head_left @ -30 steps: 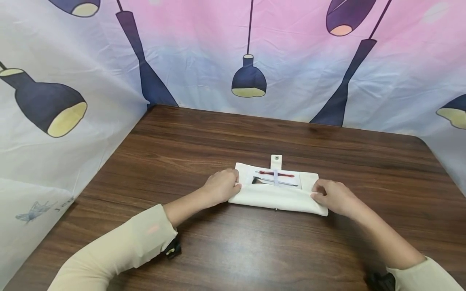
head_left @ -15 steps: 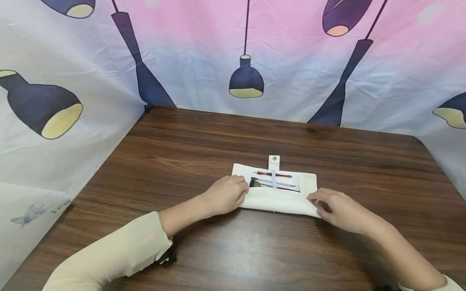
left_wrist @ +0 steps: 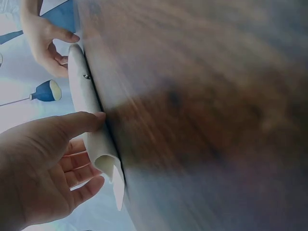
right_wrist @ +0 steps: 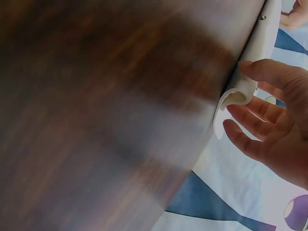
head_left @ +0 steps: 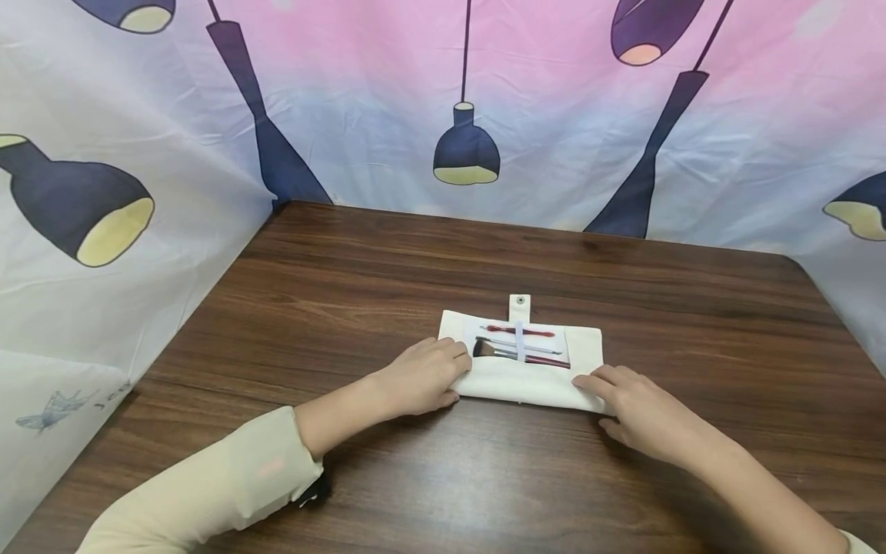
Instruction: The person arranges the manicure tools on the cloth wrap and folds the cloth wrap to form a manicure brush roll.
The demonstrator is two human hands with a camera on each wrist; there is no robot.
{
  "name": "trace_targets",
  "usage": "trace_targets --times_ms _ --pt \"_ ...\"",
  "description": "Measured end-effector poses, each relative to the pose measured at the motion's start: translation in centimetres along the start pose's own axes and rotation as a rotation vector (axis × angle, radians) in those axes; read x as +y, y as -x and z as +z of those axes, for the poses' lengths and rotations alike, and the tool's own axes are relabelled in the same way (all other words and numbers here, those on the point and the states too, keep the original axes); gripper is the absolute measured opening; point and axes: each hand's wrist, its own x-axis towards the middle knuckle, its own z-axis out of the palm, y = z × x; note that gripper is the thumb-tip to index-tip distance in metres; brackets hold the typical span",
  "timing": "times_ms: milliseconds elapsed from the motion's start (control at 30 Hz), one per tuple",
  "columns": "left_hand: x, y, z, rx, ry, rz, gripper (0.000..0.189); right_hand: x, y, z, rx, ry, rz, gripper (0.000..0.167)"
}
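A white cloth tool roll (head_left: 533, 382) lies partly rolled on the table, its near side a thick rolled edge. A strap with a metal snap (head_left: 520, 306) sticks out at its far side. On its open part lie a red-handled tool (head_left: 538, 332), a thin silvery tool (head_left: 543, 349) and a brush (head_left: 483, 349) with a red handle, under a pale band. My left hand (head_left: 422, 378) grips the rolled edge's left end, thumb on the near side, fingers over the top. At the right end my right hand (head_left: 640, 408) holds it likewise between thumb and fingers.
The dark wooden table (head_left: 415, 269) extends around the roll. A printed cloth backdrop (head_left: 388, 154) with lamp drawings hangs behind and to the left of the table. Long pale sleeves (head_left: 208, 477) cover the forearms.
The rolled edge has turned toward me, uncovering the brush and its red handle. My left hand has moved inward over the roll; my right hand has shifted slightly nearer along its end.
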Motion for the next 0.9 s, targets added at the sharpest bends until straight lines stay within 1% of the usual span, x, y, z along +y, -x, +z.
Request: trace_targets --times_ms 167,333,433,567,700,800,900 --pt "-0.2 -0.1 0.0 0.01 0.0 0.011 0.024 0.3 -0.5 0.2 0.012 0.001 -0.017 0.055" --pt "-0.4 -0.2 -0.1 0.016 0.034 0.018 0.021 0.7 -0.7 0.2 -0.005 -0.027 -0.007 0.051" --pt "-0.7 -0.2 -0.1 0.009 0.068 0.016 0.02 0.8 -0.7 0.2 -0.018 -0.067 0.01 0.046" --pt "-0.9 -0.1 -0.3 -0.011 0.154 0.018 0.015 1.0 -0.6 0.0 -0.048 -0.142 0.072 0.042" --pt "-0.9 0.0 -0.8 -0.035 0.246 0.039 0.006 0.9 -0.3 -0.5 -0.054 -0.194 0.126 0.039" --pt "-0.9 0.1 -1.2 -0.059 0.296 0.04 0.007 0.9 -0.2 -0.9 -0.05 -0.224 0.144 0.037" --pt "-0.7 0.3 -1.5 -0.093 0.359 0.017 0.008 0.9 -0.1 -1.2 -0.069 -0.269 0.161 0.036"
